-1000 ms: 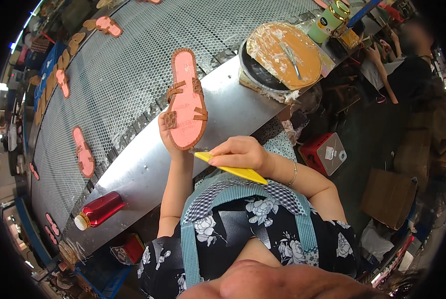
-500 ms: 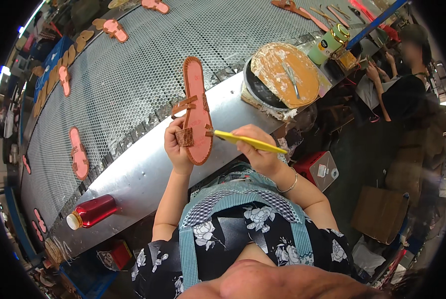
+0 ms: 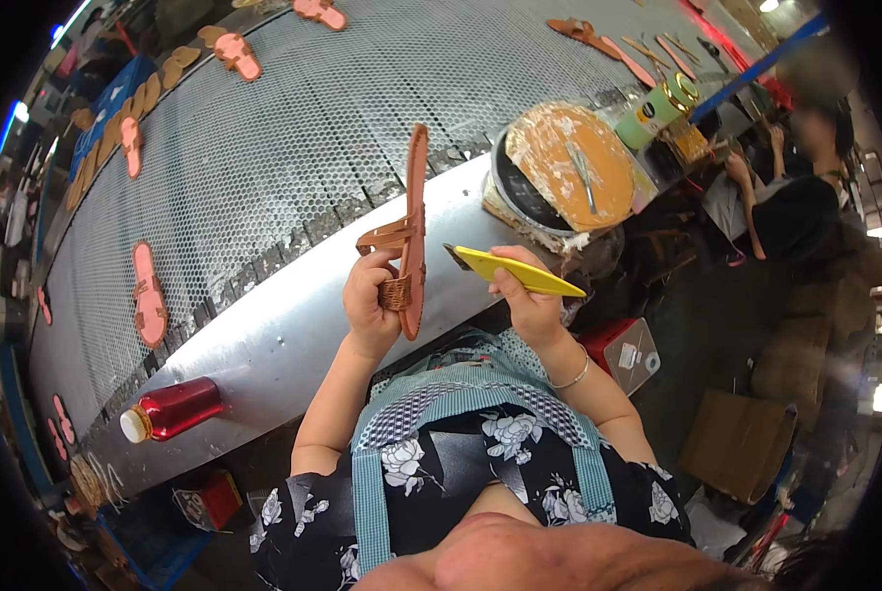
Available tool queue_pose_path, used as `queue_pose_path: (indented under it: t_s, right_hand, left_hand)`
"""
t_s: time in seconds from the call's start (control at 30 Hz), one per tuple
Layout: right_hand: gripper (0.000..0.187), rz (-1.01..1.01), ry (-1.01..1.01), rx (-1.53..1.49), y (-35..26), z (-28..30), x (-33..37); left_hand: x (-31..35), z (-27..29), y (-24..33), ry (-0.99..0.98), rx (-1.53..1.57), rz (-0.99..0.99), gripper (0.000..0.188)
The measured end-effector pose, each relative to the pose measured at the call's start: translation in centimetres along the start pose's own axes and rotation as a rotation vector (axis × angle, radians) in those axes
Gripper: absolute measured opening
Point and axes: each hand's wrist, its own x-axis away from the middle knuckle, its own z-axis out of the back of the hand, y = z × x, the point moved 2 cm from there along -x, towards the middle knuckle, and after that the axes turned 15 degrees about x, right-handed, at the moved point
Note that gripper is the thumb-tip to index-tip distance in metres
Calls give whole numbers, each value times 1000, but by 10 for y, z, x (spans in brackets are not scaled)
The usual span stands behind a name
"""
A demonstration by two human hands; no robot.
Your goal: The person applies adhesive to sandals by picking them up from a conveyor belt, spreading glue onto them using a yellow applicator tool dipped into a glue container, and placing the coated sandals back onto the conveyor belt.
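My left hand (image 3: pixel 372 300) grips a brown strapped sandal (image 3: pixel 416 197) by its woven strap. The sandal is upright and turned almost edge-on, so its pink insole hardly shows. To its right, my right hand (image 3: pixel 532 300) pinches a flat yellow tool with a small dark tip (image 3: pixel 485 264). That tip points left toward the sandal, with a gap between them. I cannot make out the tool's exact kind.
A mesh conveyor (image 3: pixel 293 128) carries several pink-soled sandals (image 3: pixel 149 295). Along the metal ledge (image 3: pixel 273 340) are a red bottle (image 3: pixel 180 411), a round tub with a crusted orange lid (image 3: pixel 569 163), and a green flask (image 3: pixel 658 108). Another person (image 3: pixel 806 197) sits at the right.
My left hand has turned the sandal from facing me to edge-on and moved it slightly right. The yellow tool has moved right, away from the sandal.
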Motion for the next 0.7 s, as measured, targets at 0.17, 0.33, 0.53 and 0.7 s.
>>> queue_pose_path:
  t_s: [0.17,0.33,0.53,0.7]
  right_hand:
    - [25,-239,80,-147,32,-2,7]
    - [26,-488,86,-386,86,-10,9]
    - [26,-665,127,-692,126,-14,15]
    - [26,-655,52,-690,137,-8,14]
  left_hand:
    - [-7,31,-47,255,124,71,14]
    - [-35,132,-122,577,177,91,3]
    - [-25,249,-181,643,-169,226,9]
    - [-25,263,-189,465,-813,424,23]
